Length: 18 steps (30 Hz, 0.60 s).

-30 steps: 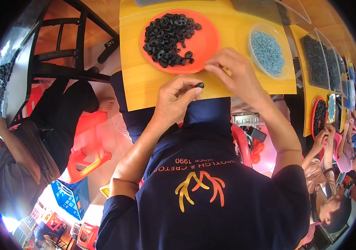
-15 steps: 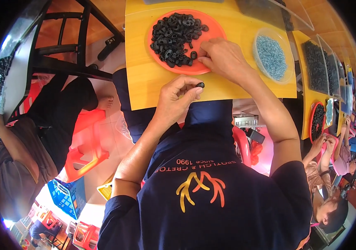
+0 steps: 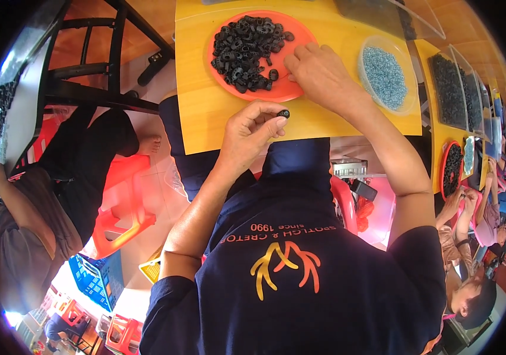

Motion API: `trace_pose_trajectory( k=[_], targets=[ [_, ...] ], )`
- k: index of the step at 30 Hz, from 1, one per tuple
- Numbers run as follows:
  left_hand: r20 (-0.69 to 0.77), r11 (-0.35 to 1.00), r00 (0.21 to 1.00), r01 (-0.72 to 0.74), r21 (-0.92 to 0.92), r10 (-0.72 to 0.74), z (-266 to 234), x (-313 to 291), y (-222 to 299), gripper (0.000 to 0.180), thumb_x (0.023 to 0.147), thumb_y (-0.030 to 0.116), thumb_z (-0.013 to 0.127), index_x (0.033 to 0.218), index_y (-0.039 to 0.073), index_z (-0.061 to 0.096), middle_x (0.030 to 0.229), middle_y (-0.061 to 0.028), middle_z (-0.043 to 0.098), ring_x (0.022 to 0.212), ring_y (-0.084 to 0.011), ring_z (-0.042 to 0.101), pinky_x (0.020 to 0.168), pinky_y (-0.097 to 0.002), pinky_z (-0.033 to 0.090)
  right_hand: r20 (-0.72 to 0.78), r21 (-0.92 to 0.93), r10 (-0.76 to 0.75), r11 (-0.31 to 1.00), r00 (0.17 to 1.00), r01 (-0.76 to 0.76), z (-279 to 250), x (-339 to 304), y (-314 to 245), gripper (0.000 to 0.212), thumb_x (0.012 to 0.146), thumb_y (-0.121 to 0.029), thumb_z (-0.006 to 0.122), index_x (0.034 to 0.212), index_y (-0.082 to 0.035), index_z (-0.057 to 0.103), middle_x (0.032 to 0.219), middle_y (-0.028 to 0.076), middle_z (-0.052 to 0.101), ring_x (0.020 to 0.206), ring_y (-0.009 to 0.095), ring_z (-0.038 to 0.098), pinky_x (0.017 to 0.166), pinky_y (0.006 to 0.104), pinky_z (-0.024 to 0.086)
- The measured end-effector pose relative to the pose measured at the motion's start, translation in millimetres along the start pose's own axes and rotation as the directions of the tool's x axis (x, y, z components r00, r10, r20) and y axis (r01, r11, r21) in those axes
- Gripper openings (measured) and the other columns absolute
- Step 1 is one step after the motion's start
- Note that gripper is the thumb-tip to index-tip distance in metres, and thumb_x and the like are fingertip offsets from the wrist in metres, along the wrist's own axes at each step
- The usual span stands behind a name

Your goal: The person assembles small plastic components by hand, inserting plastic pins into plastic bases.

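My left hand (image 3: 254, 128) pinches a small black plastic piece (image 3: 283, 113) between thumb and fingers, just over the near edge of the yellow tabletop. The piece's round end points out to the right. At the right rim of an orange-red round plate (image 3: 295, 89), my right hand (image 3: 322, 76) has its fingers bent down and drawn together. Whatever is between those fingertips, if anything, is hidden. A heap of black plastic pieces (image 3: 246, 48) covers the plate's left and middle. To the right of my right hand stands a round clear tub (image 3: 411, 102) of small pale blue bits (image 3: 384, 78).
Clear bins (image 3: 451, 89) of black pieces stand farther right, near another red plate (image 3: 451, 168) and co-workers' hands. A black metal frame (image 3: 87, 71) is at the left, beside a seated person (image 3: 28, 219). Red stools (image 3: 120, 222) and a blue crate (image 3: 93, 281) are below.
My right hand has shifted slightly up and right from the black pieces toward the plate's rim. My left hand has risen slightly, still holding its piece.
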<state>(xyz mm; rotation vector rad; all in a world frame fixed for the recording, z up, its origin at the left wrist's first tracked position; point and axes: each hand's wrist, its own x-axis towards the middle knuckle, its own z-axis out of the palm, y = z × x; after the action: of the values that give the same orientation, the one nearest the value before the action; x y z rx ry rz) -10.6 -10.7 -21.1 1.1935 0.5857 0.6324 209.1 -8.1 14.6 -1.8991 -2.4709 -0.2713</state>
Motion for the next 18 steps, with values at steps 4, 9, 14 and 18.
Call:
trace_pose_trajectory(
  k=[4, 9, 14, 18],
  targets=[
    [-0.01, 1.0, 1.0, -0.008, 0.024, 0.008, 1.5, 1.7, 0.2, 0.018, 0.094, 0.008, 0.065, 0.11, 0.0, 0.066, 0.085, -0.0018, 0.066, 0.077, -0.0083, 0.064, 0.069, -0.0234, 0.052, 0.026, 0.045, -0.039, 0.998, 0.999, 0.038, -3.2, 0.5, 0.9, 0.014, 0.079, -0.008, 0.063, 0.092, -0.003, 0.065, 0.086, 0.015, 0.066, 0.089, 0.03, 0.065, 0.071, 0.0418, 0.051],
    [-0.019, 1.0, 1.0, -0.012, -0.019, 0.011, 2.2, 6.1, 1.2, 0.018, 0.094, 0.008, 0.065, 0.111, 0.0, 0.066, 0.085, -0.0026, 0.066, 0.076, -0.0092, 0.065, 0.068, -0.0236, 0.052, 0.028, 0.686, 0.107, 0.721, 0.994, -0.097, -32.9, -13.1, 6.7, 0.01, 0.091, -0.008, 0.062, 0.098, -0.001, 0.064, 0.096, 0.014, 0.066, 0.092, 0.027, 0.065, 0.083, 0.0372, 0.052],
    [0.011, 0.991, 1.0, -0.025, -0.128, 0.027, 4.8, 13.1, 3.9, 0.018, 0.094, 0.006, 0.067, 0.11, -0.001, 0.063, 0.085, -0.0048, 0.067, 0.075, -0.0104, 0.065, 0.068, -0.0243, 0.052, 0.258, 0.956, 0.028, 0.136, 0.966, -0.259, -58.1, -33.8, 6.2, 0.015, 0.097, -0.012, 0.062, 0.106, -0.001, 0.062, 0.096, 0.005, 0.065, 0.095, 0.012, 0.061, 0.086, 0.0283, 0.049],
    [0.048, 0.992, 0.999, -0.007, -0.124, 0.013, 8.6, 15.6, 7.9, 0.017, 0.094, 0.006, 0.067, 0.109, 0.0, 0.063, 0.088, -0.0049, 0.067, 0.075, -0.0104, 0.065, 0.067, -0.0243, 0.052, 0.304, 0.952, -0.024, 0.027, 0.952, -0.304, -59.0, -41.9, 7.7, 0.016, 0.097, -0.013, 0.064, 0.11, -0.004, 0.061, 0.101, -0.002, 0.061, 0.097, 0.006, 0.057, 0.087, 0.0243, 0.046]
  ],
)
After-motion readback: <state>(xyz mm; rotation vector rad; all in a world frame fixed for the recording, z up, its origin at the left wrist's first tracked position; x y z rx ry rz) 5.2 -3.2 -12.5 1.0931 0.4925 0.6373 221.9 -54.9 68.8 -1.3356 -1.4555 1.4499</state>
